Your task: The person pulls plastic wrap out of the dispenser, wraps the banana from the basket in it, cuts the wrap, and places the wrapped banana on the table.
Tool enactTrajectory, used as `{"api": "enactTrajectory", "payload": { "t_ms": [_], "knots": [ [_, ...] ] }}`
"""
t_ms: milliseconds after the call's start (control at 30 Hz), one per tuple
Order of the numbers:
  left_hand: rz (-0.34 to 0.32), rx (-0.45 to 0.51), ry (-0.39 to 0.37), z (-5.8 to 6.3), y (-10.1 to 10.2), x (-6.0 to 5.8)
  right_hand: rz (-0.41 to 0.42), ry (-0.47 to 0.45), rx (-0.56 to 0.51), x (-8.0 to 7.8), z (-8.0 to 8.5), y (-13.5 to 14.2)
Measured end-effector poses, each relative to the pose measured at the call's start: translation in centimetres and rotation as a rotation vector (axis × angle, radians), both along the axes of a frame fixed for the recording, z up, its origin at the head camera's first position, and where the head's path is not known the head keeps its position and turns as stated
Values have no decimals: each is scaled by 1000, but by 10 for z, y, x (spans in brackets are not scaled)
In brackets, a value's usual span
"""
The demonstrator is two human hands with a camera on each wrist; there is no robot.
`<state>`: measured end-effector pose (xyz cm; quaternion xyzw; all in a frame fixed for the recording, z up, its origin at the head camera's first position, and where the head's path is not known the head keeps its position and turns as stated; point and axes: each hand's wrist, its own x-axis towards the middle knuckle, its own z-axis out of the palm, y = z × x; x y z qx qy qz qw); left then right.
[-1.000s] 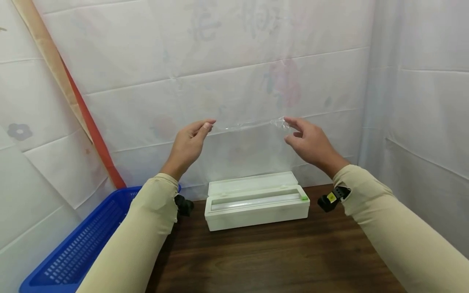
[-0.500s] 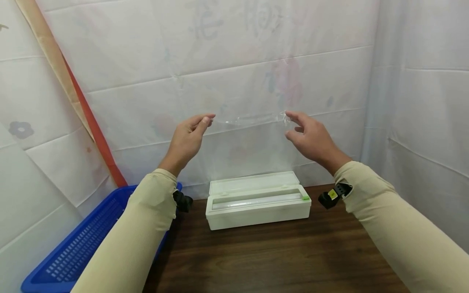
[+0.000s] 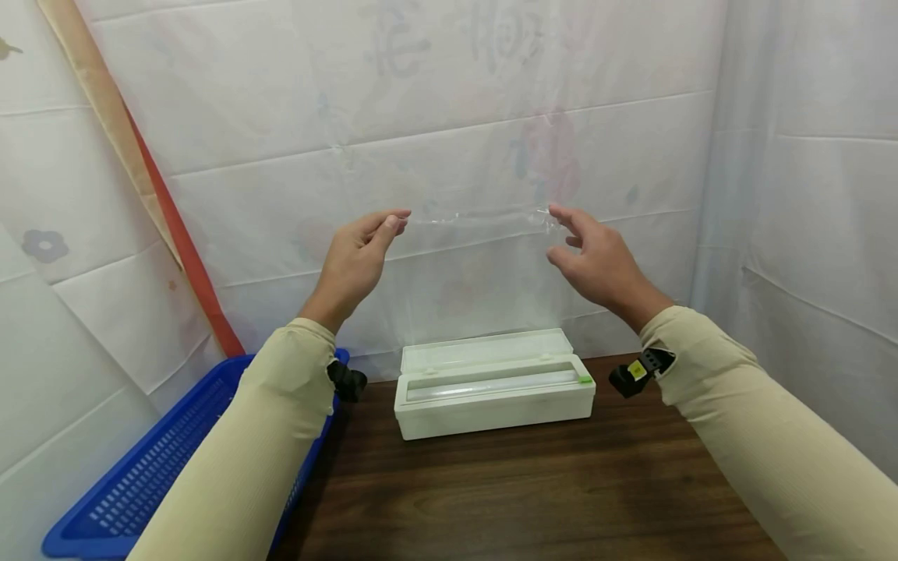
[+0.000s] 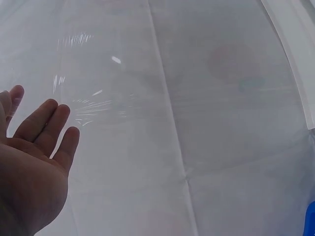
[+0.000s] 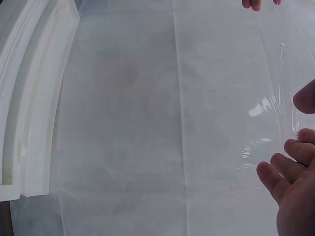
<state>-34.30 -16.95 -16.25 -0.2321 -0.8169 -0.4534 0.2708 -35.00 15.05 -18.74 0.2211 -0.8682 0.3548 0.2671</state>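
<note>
A sheet of clear plastic wrap (image 3: 484, 222) stretches between the two raised hands, its top edge crinkled near the right fingertips. My left hand (image 3: 354, 261) pinches one corner between thumb and index finger; its other fingers spread loosely in the left wrist view. The opposite corner is at the fingers of my right hand (image 3: 602, 261), which holds it with bent fingers, the thumb lower down. Below and behind, a white plastic-wrap box (image 3: 494, 419) stands with its lid (image 3: 487, 351) tipped back. Inside lies the film roll (image 3: 491, 386); a small green piece (image 3: 585, 379) sits at the right end.
At the left, a blue slatted basket (image 3: 91, 538) stands partly behind the left sleeve. The brown wooden table (image 3: 526, 499) reaches toward me. White printed cloth (image 3: 449, 171) hangs close behind the box, with more at both sides.
Both hands rise slightly, lifting the top edge of the plastic wrap higher above the box. The grips look the same and the box stays in place.
</note>
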Motion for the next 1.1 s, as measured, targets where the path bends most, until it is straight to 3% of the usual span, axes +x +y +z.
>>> {"api": "enactTrajectory", "payload": {
  "t_ms": [100, 200, 333, 433, 500, 1100],
  "knots": [
    [-2, -5, 3, 2, 0, 0, -9, 6, 0, 0, 1, 0],
    [4, -9, -1, 9, 5, 15, -13, 15, 2, 0, 3, -1],
    [-5, 5, -1, 13, 6, 20, -8, 27, 2, 0, 5, -2],
    [-16, 14, 15, 9, -1, 7, -3, 37, 0, 0, 6, -3],
    [-13, 7, 29, 9, -2, 5, 0, 44, -1, 1, 6, -3],
    [-36, 27, 80, 17, 1, 12, -13, 115, -13, 4, 9, -4]
  ]
}}
